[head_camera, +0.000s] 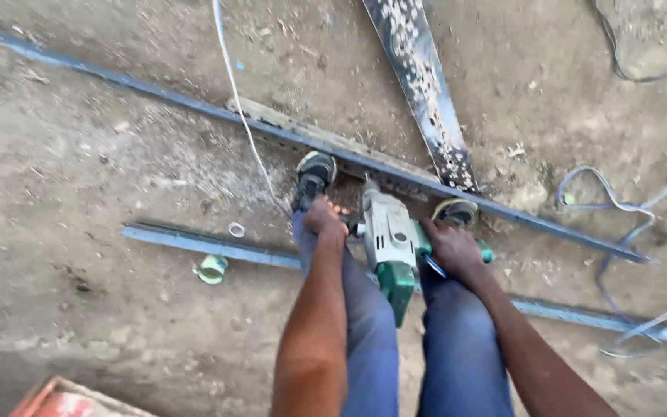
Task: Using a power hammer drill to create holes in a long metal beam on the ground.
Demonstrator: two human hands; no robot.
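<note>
Over the long steel bar [395,166] on the dirt, I am gripping a heavy green drill [391,247]: left hand [324,218] clenching its side handle, right hand [453,245] wrapping its rear grip.

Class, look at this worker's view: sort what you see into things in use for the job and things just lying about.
In use: power drill, gripped by the left hand and the right hand; long metal bar under the bit and both shoes.

Lying about: small green fitting, white ring, speckled plank, loose blue cable.
</note>
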